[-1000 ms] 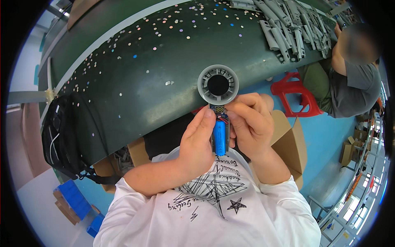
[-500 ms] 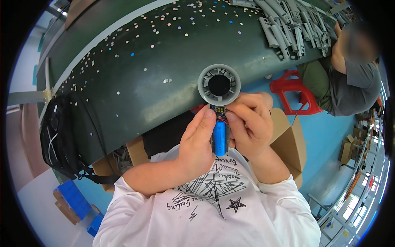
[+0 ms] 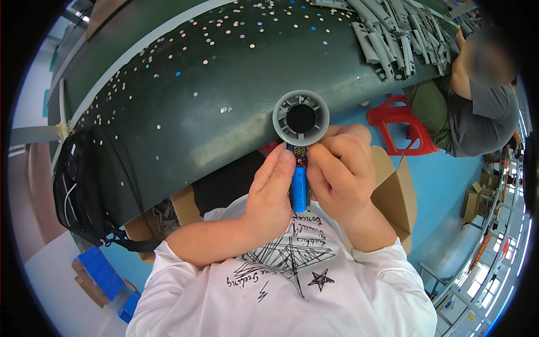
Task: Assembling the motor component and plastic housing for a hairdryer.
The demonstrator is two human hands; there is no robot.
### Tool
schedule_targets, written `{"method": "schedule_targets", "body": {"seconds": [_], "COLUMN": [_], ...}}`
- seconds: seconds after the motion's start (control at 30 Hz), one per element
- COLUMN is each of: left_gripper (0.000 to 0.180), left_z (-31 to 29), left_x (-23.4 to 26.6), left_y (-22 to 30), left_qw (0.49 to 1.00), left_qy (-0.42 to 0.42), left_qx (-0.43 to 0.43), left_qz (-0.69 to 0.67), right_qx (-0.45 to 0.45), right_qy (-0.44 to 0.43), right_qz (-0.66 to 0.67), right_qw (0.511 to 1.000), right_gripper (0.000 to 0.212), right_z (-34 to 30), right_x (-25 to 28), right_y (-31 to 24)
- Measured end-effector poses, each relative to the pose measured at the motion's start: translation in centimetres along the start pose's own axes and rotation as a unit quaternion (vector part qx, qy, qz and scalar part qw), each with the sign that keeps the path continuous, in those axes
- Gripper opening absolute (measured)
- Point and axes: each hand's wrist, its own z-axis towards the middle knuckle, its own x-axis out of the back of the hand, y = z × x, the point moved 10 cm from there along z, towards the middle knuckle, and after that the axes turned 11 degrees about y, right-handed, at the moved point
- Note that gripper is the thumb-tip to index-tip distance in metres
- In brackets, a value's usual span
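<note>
Between my hands is a handheld fan [image 3: 301, 95] with a round grey head and a dark hub, its handle pointing toward me. The handle's face is open and shows a blue cylindrical battery [image 3: 300, 188] and, above it, a small circuit board with a lit digit display [image 3: 300, 150]. My left hand [image 3: 274, 182] grips the handle from the left, thumb beside the display. My right hand [image 3: 342, 168] is closed at the handle's right side, fingertips by the board and thin red wires. The ends of those fingers are partly hidden.
A dark green table [image 3: 168, 157] carries many small coloured discs and, far right, a pile of grey shell parts [image 3: 393, 39]. A black bag [image 3: 84, 191] sits left. Right are a cardboard box [image 3: 396, 202], a red stool [image 3: 396, 126] and a seated person [image 3: 485, 112].
The fan's head has tilted slightly and shifted a little right and nearer. My right hand's fingers have curled in closer against the handle by the board.
</note>
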Motion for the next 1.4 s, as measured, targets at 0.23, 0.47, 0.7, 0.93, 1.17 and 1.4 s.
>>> {"method": "schedule_targets", "body": {"seconds": [0.23,0.47,0.7,0.93,1.17,1.4], "left_gripper": [0.04,0.048,0.046,0.04,0.039,0.039], "left_z": [-0.1,-0.3,-0.7,-0.7,-0.7,-0.7], "left_x": [-0.2,-0.1,-0.9,-0.6,-0.4,0.0], "left_y": [-0.3,-0.8,-0.7,-0.2,-0.8,-1.0], "left_qw": [1.0,0.998,0.99,0.994,0.994,0.997], "left_qy": [-0.015,-0.028,-0.074,-0.057,-0.055,-0.043], "left_qx": [0.02,0.05,0.062,0.021,0.037,0.042], "left_qz": [0.019,-0.029,-0.099,-0.094,-0.087,-0.045], "right_qx": [-0.091,-0.068,-0.036,-0.03,-0.04,-0.07], "right_qy": [-0.023,0.04,0.033,0.013,0.02,-0.024], "right_qz": [0.078,0.127,0.11,0.091,0.099,0.101], "right_qw": [0.993,0.989,0.993,0.995,0.994,0.992], "right_gripper": [0.028,0.029,0.032,0.03,0.029,0.03], "right_z": [-0.8,-2.1,-2.2,-1.9,-2.0,-2.0], "right_x": [-0.7,0.6,1.2,0.6,0.5,-0.3], "right_y": [2.0,1.3,0.5,0.1,0.5,1.1]}}
